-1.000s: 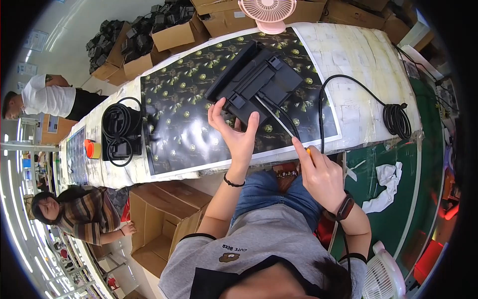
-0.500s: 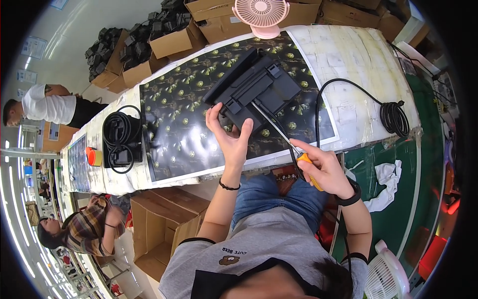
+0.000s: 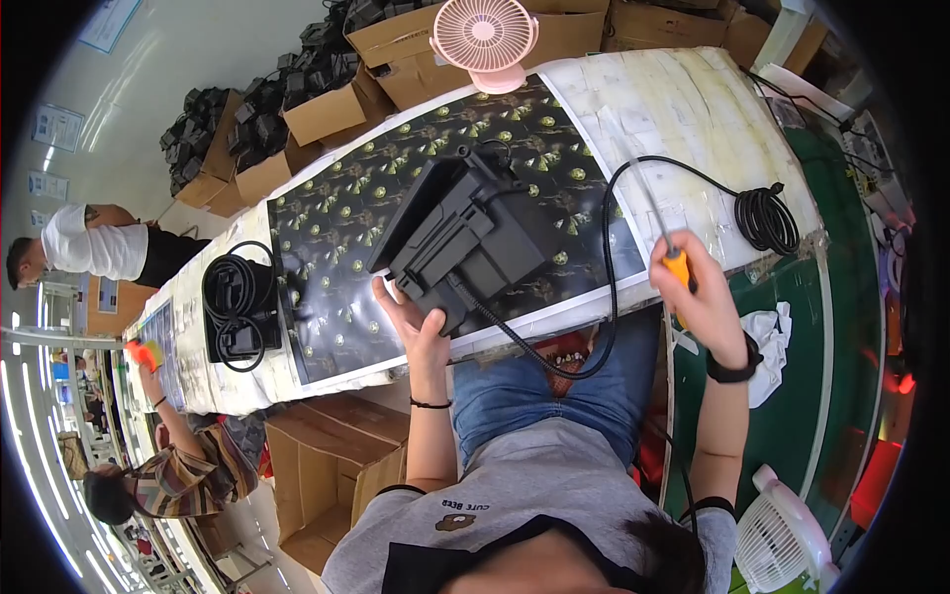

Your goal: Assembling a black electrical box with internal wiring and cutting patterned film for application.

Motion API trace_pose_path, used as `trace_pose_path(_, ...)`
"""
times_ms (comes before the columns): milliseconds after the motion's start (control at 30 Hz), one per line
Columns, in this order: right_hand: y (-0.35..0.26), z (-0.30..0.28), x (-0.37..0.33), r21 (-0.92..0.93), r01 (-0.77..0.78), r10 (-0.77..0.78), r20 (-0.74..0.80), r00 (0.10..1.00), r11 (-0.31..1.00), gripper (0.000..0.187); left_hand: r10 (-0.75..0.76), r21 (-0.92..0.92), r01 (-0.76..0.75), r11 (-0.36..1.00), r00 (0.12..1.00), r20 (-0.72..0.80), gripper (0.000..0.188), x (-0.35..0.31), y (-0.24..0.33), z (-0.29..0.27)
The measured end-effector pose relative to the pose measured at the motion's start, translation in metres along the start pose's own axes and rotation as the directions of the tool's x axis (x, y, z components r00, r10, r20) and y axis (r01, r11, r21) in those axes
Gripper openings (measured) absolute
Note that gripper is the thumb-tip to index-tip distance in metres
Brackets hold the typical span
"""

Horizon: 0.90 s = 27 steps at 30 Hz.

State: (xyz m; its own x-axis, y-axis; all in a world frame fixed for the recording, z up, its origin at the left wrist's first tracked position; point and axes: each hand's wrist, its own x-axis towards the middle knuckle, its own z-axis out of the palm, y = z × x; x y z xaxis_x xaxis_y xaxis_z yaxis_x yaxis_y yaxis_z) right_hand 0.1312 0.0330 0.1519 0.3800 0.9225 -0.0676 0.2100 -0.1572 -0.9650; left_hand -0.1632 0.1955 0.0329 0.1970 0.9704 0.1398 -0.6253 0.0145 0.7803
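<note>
– Co-workers, far left: what are they doing?
– One in white (image 3: 84,238) is standing; one in stripes (image 3: 203,465) is holding an arm out at a red-yellow thing (image 3: 148,353), blurred.
– Moving right?
– Cable bundle (image 3: 230,297) is lying on the table (image 3: 683,104). Left hand (image 3: 426,337) is gripping the near left corner of a black device (image 3: 495,247), thumb and fingers clamping it.
– Where is the device sitting?
– Mid-table, over the dark sheet (image 3: 332,238); cannot tell whether it is touching. Cord (image 3: 610,233) is looping from it rightward.
– What is the right hand (image 3: 703,297) doing?
– Clasping a screwdriver (image 3: 676,264) by its yellow handle, shaft pointing away from the body, apart from the device. Black coil (image 3: 767,220) is resting farther right, on the table.
</note>
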Motion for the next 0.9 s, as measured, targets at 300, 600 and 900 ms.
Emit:
trace_pose_path(300, 0.012, 0.068, 0.076, 0.328, 0.175, -0.136, -0.138, 0.981, 0.928, 0.018, 0.025, 0.206, -0.041, 0.978, 0.997, 0.077, 0.125, -0.004, 0.008, -0.008)
trace_pose_path(600, 0.02, 0.077, 0.082, 0.449, 0.201, -0.158, -0.132, 0.979, 0.871, 0.021, 0.011, 0.217, -0.046, 0.975, 0.987, 0.161, 0.125, -0.001, 0.003, -0.013)
trace_pose_path(900, 0.011, 0.071, 0.074, 0.53, 0.234, -0.223, -0.086, 0.971, 0.815, 0.024, -0.326, -0.142, 0.338, 0.931, 0.94, 0.101, 0.107, -0.007, 0.032, 0.024)
